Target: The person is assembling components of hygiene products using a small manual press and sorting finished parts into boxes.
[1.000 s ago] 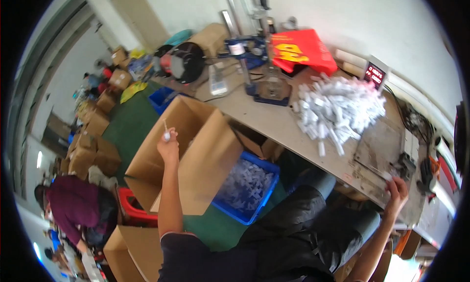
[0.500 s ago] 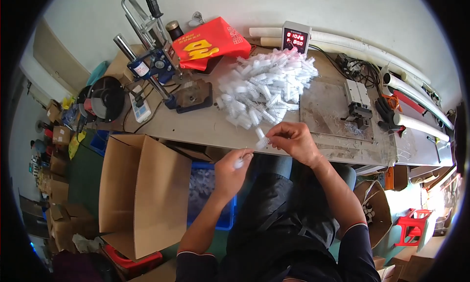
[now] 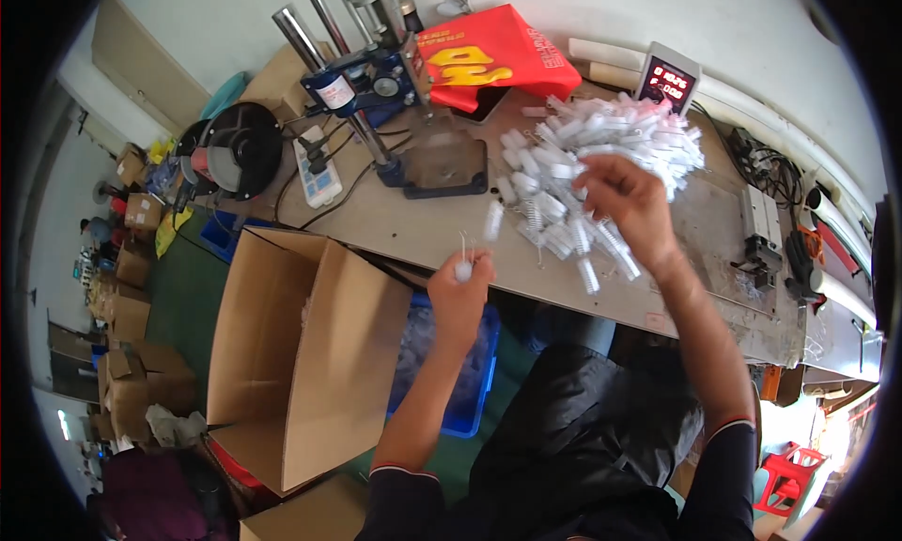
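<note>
My left hand (image 3: 460, 292), near the table's front edge, is closed around a small white plastic piece (image 3: 462, 271); a thin wire sticks up beside it. My right hand (image 3: 628, 208) is over the near side of a heap of translucent white tubes (image 3: 629, 137). Its thumb and forefinger look apart, with nothing plainly between them. Several of the loose pieces below that hand have coiled springs (image 3: 587, 273) on them. One single white tube (image 3: 493, 220) is between my left hand and the heap.
A blue hand press (image 3: 376, 90) stands at the back left, near a power strip (image 3: 319, 170). Behind the heap are a red bag (image 3: 498, 57) and a digital counter (image 3: 669, 79). A cardboard box (image 3: 348, 363) and a blue bin (image 3: 484, 381) stand below the table's front edge.
My right hand has left the spring piece by the front edge and moved up and right over the heap. My left hand keeps its white piece. The whole view has shifted.
</note>
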`<state>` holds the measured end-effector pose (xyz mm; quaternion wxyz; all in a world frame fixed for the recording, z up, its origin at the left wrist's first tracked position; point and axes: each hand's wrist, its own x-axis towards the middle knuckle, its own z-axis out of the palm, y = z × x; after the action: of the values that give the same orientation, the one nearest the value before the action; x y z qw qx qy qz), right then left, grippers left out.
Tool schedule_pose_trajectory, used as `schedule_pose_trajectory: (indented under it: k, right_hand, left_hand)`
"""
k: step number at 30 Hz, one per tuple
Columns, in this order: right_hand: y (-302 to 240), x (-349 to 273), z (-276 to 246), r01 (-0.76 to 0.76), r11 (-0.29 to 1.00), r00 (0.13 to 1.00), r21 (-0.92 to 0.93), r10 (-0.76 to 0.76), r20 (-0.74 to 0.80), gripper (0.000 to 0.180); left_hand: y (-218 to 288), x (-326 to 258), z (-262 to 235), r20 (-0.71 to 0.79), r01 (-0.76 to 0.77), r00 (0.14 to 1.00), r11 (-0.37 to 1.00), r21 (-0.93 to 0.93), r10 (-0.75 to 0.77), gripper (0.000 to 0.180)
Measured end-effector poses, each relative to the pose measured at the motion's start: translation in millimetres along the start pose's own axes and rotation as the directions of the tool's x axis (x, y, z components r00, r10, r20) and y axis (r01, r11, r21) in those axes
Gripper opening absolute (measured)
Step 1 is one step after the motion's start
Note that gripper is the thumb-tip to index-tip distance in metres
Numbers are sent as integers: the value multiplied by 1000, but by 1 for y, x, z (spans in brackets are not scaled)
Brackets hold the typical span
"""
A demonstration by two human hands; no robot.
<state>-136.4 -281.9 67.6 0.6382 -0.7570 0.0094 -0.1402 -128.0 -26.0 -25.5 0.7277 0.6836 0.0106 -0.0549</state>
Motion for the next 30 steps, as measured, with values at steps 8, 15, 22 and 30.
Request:
schedule_pose_trajectory:
  k: [8, 15, 22, 30]
  right_hand:
    - [-55, 124, 31, 322, 876, 942, -358, -335, 29, 29]
    - [-132, 188, 56, 481, 778, 846, -404, -533, -18, 33]
    - [-167, 213, 74, 595, 782, 797, -189, -603, 13, 54]
    - [-184, 241, 119, 491, 838, 842, 238, -527, 117, 68]
  left_hand:
    - [24, 83, -7, -134, 58, 988, 983, -173, -82, 14]
    - [28, 120, -5, -164, 31, 985, 985, -169, -59, 13]
    - [33, 124, 4, -157, 66, 983, 978, -197, -97, 11]
    - [35, 123, -4, -150, 84, 981, 968, -238, -122, 13]
